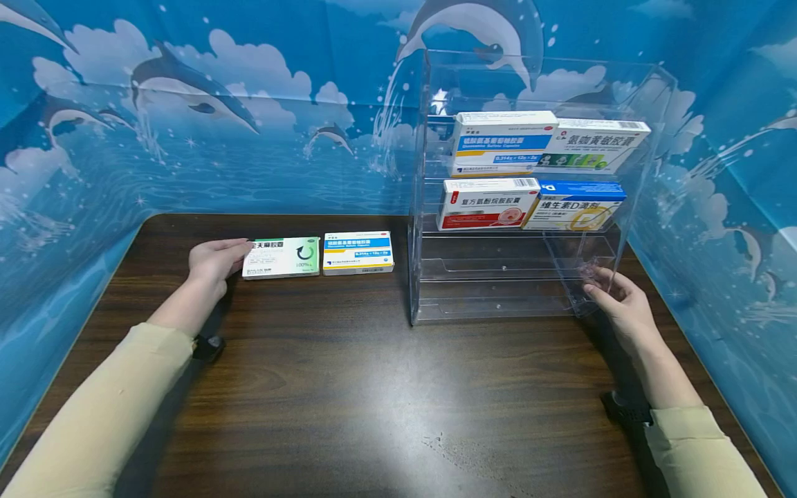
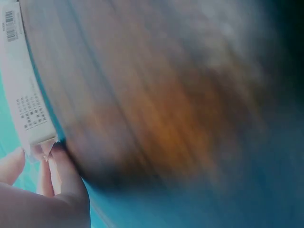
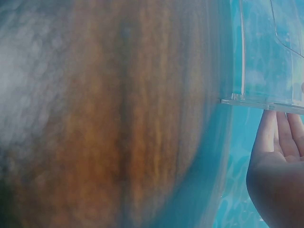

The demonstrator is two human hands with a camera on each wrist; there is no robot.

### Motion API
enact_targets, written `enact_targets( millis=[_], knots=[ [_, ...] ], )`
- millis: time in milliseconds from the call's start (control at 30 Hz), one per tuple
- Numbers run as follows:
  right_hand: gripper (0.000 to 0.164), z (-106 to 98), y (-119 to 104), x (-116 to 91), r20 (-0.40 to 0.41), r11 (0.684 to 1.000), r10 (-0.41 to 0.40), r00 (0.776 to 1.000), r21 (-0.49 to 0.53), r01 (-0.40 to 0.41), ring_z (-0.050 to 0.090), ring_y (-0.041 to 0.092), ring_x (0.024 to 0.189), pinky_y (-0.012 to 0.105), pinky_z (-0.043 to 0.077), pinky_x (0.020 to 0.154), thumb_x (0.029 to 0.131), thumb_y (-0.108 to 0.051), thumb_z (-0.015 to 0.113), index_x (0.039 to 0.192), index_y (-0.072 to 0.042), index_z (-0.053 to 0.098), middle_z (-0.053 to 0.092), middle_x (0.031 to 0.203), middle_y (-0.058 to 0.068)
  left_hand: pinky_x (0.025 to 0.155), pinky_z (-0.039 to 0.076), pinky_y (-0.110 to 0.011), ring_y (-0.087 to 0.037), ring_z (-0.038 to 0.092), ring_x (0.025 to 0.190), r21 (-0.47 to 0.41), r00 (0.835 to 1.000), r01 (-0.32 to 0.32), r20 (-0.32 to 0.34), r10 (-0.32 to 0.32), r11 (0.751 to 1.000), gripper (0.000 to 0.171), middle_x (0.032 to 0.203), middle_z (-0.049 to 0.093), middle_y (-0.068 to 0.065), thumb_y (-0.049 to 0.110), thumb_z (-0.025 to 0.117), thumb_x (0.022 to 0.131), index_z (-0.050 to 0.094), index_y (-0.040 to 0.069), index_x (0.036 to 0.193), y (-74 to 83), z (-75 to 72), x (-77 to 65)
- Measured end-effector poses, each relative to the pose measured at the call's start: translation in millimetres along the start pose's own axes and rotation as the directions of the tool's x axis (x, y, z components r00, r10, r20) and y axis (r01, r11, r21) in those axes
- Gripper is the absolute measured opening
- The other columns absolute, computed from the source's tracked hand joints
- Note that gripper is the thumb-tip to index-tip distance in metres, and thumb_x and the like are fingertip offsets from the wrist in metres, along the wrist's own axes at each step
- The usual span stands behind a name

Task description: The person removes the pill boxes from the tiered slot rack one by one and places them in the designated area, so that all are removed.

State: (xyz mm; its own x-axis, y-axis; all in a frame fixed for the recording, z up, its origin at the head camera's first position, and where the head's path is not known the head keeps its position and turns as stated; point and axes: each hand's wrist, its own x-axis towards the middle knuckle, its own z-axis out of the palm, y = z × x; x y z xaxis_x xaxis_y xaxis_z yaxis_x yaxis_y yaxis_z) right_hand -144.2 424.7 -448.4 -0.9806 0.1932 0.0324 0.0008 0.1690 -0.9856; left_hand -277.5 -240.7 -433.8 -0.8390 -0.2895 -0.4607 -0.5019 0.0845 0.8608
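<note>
My left hand [image 1: 212,261] pinches the left end of a green-and-white medicine box [image 1: 283,259], which lies face up on the table. In the left wrist view the thumb and fingers [image 2: 69,172] are on either side of the box's end flap. Close to its right end lies a blue, white and yellow medicine box [image 1: 358,252]. On the far right, my right hand [image 1: 623,304] reaches to the side panel of a clear acrylic display rack [image 1: 498,308]. Its fingers [image 3: 283,133] stretch out straight with their tips at the panel in the right wrist view.
The rack's top tier holds a blue-and-white box [image 1: 504,144] and a green-and-white box [image 1: 593,145]. Below them stand a red-and-white box [image 1: 488,204] and a blue-and-yellow vitamin D box [image 1: 574,206]. A dolphin-print curtain [image 1: 280,159] hangs behind the dark wood table [image 1: 349,387].
</note>
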Motion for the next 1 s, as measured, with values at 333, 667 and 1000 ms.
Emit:
enact_targets(
  millis=[333,667,1000],
  knots=[
    [0.038,0.3,3.2,0.8,0.020,0.997,-0.037,0.999,0.064,0.036,0.065,-0.008,0.096,0.004,0.053,0.082,0.103,0.001,0.065,0.118,-0.033,0.070,0.070,0.106,-0.019,0.099,0.057,-0.017,0.007,0.054,0.096,0.239,0.996,-0.088,-0.006,0.092,0.967,0.056,0.163,0.044,-0.015,0.027,0.067,0.104,0.054,0.005,0.155,-2.6,-2.8,-1.8],
    [0.037,-1.0,6.1,1.3,0.024,0.997,-0.036,0.999,0.069,0.034,0.067,-0.008,0.098,0.003,0.053,0.083,0.103,0.002,0.065,0.118,-0.032,0.070,0.072,0.109,-0.020,0.075,0.048,-0.004,0.011,0.051,0.085,0.348,0.988,-0.151,0.023,0.153,0.925,0.061,0.151,0.057,-0.018,0.021,0.073,0.101,0.052,0.003,0.155,-4.4,-2.1,-4.2],
    [0.035,-1.8,4.3,0.7,0.016,0.998,-0.002,1.000,0.059,0.001,0.064,-0.007,0.096,0.003,0.052,0.082,0.103,-0.001,0.066,0.117,-0.033,0.069,0.070,0.105,-0.019,0.071,0.049,-0.003,0.012,0.052,0.080,0.349,0.985,-0.166,0.013,0.172,0.922,0.059,0.151,0.059,-0.023,0.014,0.074,0.099,0.054,0.000,0.153,-2.8,3.7,-1.0]
  ],
)
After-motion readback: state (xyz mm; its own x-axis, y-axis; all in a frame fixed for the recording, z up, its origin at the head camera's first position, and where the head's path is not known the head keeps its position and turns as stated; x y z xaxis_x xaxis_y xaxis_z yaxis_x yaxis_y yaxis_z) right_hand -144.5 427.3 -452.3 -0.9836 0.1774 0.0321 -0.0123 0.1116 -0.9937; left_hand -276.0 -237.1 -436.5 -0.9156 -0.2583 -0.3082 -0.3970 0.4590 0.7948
